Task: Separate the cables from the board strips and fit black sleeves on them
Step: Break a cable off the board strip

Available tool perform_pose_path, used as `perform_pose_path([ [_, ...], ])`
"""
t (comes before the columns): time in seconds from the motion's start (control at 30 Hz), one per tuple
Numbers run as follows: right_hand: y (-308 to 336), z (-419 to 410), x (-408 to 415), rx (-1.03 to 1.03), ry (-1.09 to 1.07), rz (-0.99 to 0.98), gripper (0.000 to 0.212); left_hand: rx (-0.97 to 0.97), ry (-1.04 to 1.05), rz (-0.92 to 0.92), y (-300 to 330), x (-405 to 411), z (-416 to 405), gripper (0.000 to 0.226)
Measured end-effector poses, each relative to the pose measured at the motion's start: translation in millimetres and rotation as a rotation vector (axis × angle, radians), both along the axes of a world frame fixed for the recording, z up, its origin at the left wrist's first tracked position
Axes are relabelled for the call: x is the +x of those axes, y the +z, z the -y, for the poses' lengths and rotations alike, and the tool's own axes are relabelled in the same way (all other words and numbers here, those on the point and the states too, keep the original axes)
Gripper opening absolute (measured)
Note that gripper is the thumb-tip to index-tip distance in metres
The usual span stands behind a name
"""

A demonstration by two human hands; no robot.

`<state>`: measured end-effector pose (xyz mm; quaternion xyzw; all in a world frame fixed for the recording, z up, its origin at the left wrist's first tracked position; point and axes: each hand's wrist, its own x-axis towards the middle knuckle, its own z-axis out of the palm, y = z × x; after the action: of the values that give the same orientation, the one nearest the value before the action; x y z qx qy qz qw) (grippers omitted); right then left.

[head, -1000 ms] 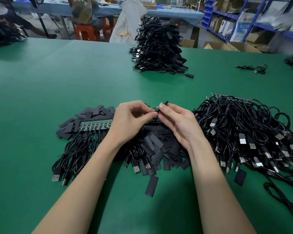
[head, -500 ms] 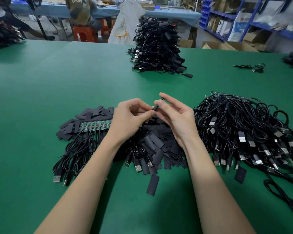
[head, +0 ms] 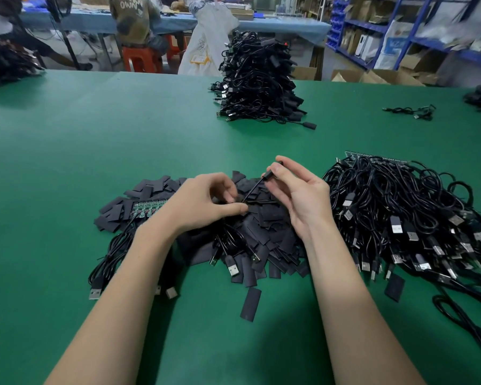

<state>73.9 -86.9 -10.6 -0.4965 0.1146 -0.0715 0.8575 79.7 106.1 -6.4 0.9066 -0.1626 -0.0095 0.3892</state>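
At centre frame the left hand (head: 206,202) lies palm down on the heap of black sleeves (head: 264,234), its thumb and curled fingers pinching a thin cable (head: 252,190). Just to its right, the right hand (head: 303,195) stands edge-up, fingertips pinching the cable's sleeved upper end.
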Motion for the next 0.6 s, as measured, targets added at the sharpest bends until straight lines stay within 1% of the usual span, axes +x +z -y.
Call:
perform_pose_path([
  [0.07,1,1,-1,0.016,-0.026,-0.013,0.017,0.026,-0.026,-0.012,5,0,-6,0.025],
  [0.17,3,5,-1,0.033,-0.071,-0.030,0.018,0.110,-0.082,-0.089,11,0,-18,0.020],
  [0.27,4,7,-1,0.039,-0.101,-0.034,0.017,0.160,-0.140,-0.153,16,-1,-26,0.005],
  [0.3,4,7,-1,0.045,-0.107,-0.035,0.017,0.172,-0.154,-0.162,16,-1,-27,0.003],
  [0.4,6,8,-2,0.086,-0.101,-0.037,0.017,0.214,-0.175,-0.220,16,0,-30,0.014],
  [0.47,9,10,-2,0.129,-0.079,-0.018,0.019,0.252,-0.164,-0.239,16,0,-29,0.035],
  [0.5,11,11,-2,0.149,-0.068,-0.001,0.018,0.254,-0.144,-0.213,15,0,-27,0.043],
  [0.53,12,11,-2,0.163,-0.059,0.020,0.018,0.231,-0.124,-0.164,14,0,-23,0.044],
  [0.6,16,9,-1,0.186,-0.047,0.067,0.016,0.140,-0.114,-0.082,13,-2,-11,0.036],
])
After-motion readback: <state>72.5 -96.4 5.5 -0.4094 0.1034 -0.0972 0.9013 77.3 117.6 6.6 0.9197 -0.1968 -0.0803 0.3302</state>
